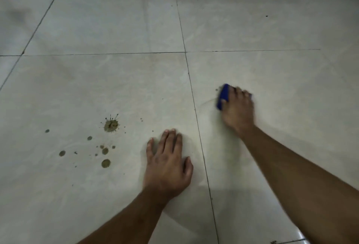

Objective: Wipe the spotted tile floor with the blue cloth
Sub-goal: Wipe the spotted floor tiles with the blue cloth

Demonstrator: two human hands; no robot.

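Cloth [223, 96] is soft, light and bunched under your right hand [238, 107] on the tile right of the grout line; your grip wraps it, so press flat. Left hand [168, 163] rests open on the floor [97, 30], beside the spots [110, 126].

Bare forearms, no sleeves (possibly ring, blurred).

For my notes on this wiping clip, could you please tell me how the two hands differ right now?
The left hand lies flat on the tile, fingers spread, holding nothing; the right hand presses the blue cloth down. The left looks sharp; the right is motion-blurred and farther forward. Both rest on the floor.
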